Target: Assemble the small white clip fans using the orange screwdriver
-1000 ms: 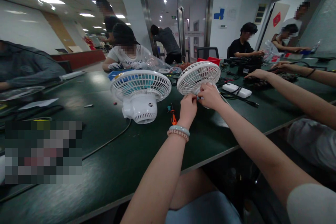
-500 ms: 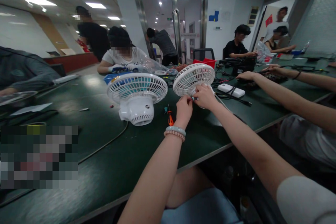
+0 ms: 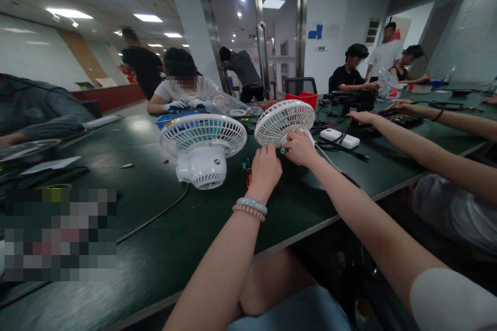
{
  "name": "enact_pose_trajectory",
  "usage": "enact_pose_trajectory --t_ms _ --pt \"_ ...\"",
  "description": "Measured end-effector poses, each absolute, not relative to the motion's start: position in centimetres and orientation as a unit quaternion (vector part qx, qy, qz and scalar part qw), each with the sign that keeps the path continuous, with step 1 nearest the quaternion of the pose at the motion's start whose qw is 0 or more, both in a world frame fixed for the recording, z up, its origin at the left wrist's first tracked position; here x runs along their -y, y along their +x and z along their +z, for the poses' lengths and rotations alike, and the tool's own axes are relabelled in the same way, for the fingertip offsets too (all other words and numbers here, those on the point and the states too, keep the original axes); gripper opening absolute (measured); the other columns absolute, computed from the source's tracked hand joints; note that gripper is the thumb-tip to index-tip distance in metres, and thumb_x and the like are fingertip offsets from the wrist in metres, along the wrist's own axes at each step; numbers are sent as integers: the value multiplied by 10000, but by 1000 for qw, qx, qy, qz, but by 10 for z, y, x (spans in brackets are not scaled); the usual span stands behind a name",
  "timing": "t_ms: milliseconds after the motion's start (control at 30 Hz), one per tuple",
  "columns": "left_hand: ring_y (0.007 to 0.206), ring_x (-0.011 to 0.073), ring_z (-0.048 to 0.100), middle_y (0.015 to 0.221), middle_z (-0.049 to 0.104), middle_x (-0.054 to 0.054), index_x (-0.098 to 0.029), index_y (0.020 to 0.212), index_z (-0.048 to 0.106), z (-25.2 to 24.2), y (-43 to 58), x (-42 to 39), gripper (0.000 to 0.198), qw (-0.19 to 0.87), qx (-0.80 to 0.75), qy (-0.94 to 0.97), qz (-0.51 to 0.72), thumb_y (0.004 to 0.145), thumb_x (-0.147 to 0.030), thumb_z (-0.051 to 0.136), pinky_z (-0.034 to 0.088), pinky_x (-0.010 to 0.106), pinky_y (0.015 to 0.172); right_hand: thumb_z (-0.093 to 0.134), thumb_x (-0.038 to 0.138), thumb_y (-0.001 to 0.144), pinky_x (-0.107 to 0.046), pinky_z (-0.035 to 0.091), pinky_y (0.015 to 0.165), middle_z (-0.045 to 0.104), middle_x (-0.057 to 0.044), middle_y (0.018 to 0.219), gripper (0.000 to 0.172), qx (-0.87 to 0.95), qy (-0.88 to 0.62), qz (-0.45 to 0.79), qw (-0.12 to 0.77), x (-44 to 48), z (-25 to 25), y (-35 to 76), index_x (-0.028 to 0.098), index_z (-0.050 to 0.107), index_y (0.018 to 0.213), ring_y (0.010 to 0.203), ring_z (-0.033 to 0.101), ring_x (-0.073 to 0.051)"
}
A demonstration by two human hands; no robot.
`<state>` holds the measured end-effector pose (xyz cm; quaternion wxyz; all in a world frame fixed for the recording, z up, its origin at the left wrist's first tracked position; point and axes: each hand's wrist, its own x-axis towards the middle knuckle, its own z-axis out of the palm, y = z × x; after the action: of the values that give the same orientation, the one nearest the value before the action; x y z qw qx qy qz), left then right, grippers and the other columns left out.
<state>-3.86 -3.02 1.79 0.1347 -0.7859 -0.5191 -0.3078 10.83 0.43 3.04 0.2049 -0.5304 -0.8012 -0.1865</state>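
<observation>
- L hand (image 3: 267, 166) now apart from blue-tipped pc (image 3: 283, 150); fingers curled, can't tell if gripping
- R hand (image 3: 298, 147) pinches pc at R fan (image 3: 285, 120)
- Room btwn hands & near table (image 3: 297, 204) edge

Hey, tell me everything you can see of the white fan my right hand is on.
The white fan looks plastic: a round slatted grille, with a rear housing mostly hidden by your right hand, which touches it. It sits tilted, grille facing away from you, at the dark green table, right of another fan. A pale cord trails rightward beside it. Your left hand is close by; I can't tell whether it touches.
</observation>
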Motion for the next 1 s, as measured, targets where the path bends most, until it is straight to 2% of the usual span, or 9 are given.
enact_pose_trajectory --t_ms 67,167,267,400,533,667,833,1000 --pt "992 281 491 990 541 155 -100 988 498 22 -48 43 239 181 575 -755 -258 762 -178 491 407 392 836 541 306 761 -377 300 791 549 -91 994 212 802 -530 -188 204 -5 30 109 210 710 848 977 398 -251" --pt "1002 320 501 1030 520 191 -74 1033 473 21 -65 54 340 185 646 -714 -195 735 -228 534 428 390 785 533 299 766 -383 294 788 545 -98 1012 220 802 -528 -190 203 -4 31 109 205 707 862 986 392 -257" --pt "954 316 553 1042 525 202 -73 1081 442 15 -78 51 407 114 691 -697 -154 727 -244 543 452 374 736 524 295 772 -384 288 785 539 -106 1034 225 801 -529 -193 204 -3 30 109 196 702 869 993 385 -262" --pt "865 304 605 945 575 186 -85 1067 435 17 -83 44 362 35 705 -693 -149 726 -182 506 460 367 693 516 292 777 -382 282 782 538 -105 1041 223 796 -531 -202 211 -3 28 108 194 695 864 987 382 -262" --pt "830 296 600 897 584 169 -110 973 466 30 -88 46 249 79 681 -684 -248 744 -209 472 455 369 658 513 289 776 -378 281 771 539 -102 1031 218 794 -527 -210 218 -3 26 108 196 694 853 978 383 -259" --pt "822 242 577 868 575 106 -160 843 491 38 -101 44 123 150 599 -686 -384 727 -194 470 452 349 693 509 294 779 -376 286 763 539 -104 1027 223 791 -529 -214 220 -3 25 108 196 695 852 982 383 -263" --pt "741 170 578 766 581 29 -180 784 507 38 -113 38 87 109 530 -664 -516 701 -200 521 466 299 704 513 290 775 -379 288 767 534 -103 1041 226 791 -529 -215 217 -1 24 108 199 694 875 986 384 -262" --pt "691 125 583 746 577 5 -174 789 498 41 -114 38 101 60 498 -615 -608 713 -226 541 476 250 657 517 324 777 -390 285 773 531 -108 1033 237 790 -529 -218 219 1 23 108 197 697 866 984 381 -267"
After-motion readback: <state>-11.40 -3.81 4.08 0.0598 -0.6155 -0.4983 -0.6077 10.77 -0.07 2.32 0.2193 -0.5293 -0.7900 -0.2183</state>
